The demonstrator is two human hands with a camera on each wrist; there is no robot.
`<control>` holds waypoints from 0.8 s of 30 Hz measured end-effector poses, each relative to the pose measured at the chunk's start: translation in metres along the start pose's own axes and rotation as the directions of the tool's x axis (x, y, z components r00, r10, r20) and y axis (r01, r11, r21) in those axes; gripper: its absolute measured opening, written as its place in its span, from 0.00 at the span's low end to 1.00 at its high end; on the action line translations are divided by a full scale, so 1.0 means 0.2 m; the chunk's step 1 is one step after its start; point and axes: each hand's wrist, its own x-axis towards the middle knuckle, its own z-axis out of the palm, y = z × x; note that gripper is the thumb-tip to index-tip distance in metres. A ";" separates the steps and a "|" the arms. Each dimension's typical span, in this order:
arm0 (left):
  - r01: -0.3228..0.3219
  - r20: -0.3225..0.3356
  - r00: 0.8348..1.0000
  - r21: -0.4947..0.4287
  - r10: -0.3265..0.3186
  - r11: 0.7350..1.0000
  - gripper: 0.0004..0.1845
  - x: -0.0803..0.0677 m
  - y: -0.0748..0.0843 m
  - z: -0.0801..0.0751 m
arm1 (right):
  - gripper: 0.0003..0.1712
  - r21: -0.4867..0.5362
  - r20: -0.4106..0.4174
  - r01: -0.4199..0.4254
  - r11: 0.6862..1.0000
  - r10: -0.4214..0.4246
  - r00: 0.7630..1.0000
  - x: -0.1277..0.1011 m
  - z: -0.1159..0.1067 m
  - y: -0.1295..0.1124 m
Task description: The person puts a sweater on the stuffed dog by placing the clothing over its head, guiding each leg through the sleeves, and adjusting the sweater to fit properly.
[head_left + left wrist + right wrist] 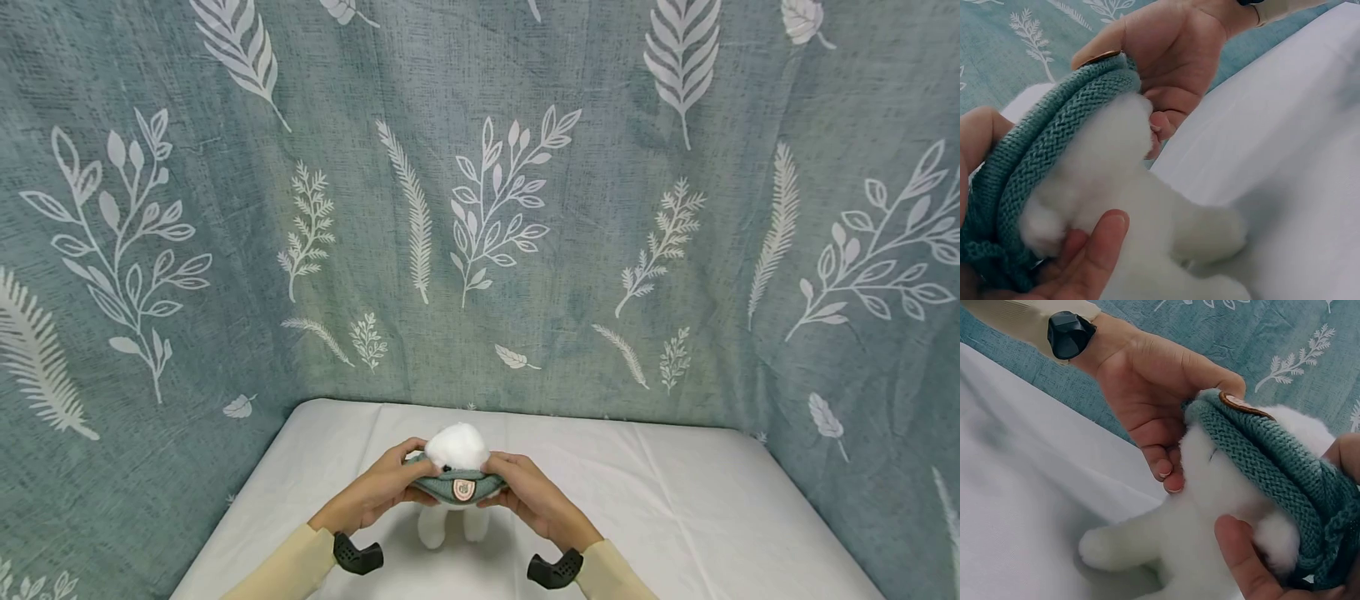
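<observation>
A white plush toy (pixel 456 446) is held upright in front of me, its short legs (pixel 432 527) pointing down at the sheet. Round its head or upper body goes a teal knitted garment (pixel 435 482) with a rolled edge and a small shield-shaped patch (pixel 463 489). My left hand (pixel 386 482) grips one side of the knit, and a fingertip (pixel 1110 234) touches white plush below the edge. On the opposite side my right hand (pixel 534 493) grips the knit, thumb near the patch. A dark eye shows just above the knit. The toy's far side is hidden.
A white sheet (pixel 637 517) covers the surface under the toy. Blue-green curtains (pixel 337 250) with white leaf prints surround it at the back and both sides. Black bands (pixel 555 569) sit on both wrists over cream sleeves.
</observation>
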 end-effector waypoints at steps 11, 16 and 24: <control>-0.037 -0.040 0.999 -0.053 0.035 0.998 0.27 0.00 -0.01 0.03 | 0.42 0.016 0.040 -0.007 1.000 0.006 0.999 0.00 0.00 0.00; -0.032 -0.068 0.997 -0.084 0.026 0.996 0.31 -0.02 -0.01 0.05 | 0.43 0.023 0.021 0.011 1.000 -0.011 1.000 -0.01 0.02 0.01; -0.042 -0.092 0.995 -0.093 0.033 0.995 0.28 -0.03 -0.01 0.07 | 0.41 0.034 -0.020 0.005 0.999 -0.005 1.000 -0.02 0.03 0.02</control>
